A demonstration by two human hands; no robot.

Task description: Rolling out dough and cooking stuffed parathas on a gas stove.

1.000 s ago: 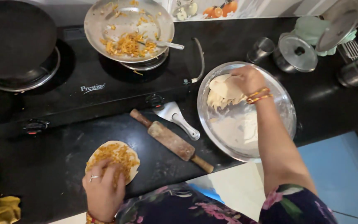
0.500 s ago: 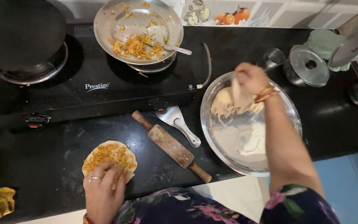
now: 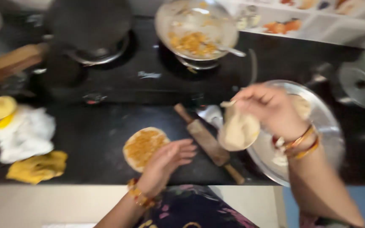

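The fingers of the right hand (image 3: 271, 110) pinch the top edge of a thin, pale dough round (image 3: 238, 131), which hangs limp below them, folded on itself, over the gap between the steel plate (image 3: 334, 131) and the rolling pin (image 3: 208, 141). Held only at its rim, the round could stretch or tear under its own weight, and a fold could stick to itself so that it no longer lies flat. It could also brush the rolling pin, which lies slantwise just beside it on the black countertop (image 3: 93, 147).

The left hand (image 3: 165, 162) is open, fingers spread and loosely curled, holding nothing; its fingertips sit at the right edge of the filled round (image 3: 143, 147), though blur hides whether they touch it. A careless push there could smear the topping or drag the round toward the front edge of the countertop.

The filled round lies flat near that front edge, pale at its rim and covered with orange-yellow crumbly filling. The hanging round is floury, off-white and bare. Behind, on the stove (image 3: 148, 80), a pan (image 3: 197, 29) holds more of the same filling with a spoon resting in it; a white cloth (image 3: 26, 131) and a yellow cloth (image 3: 36, 166) lie toward the left edge.
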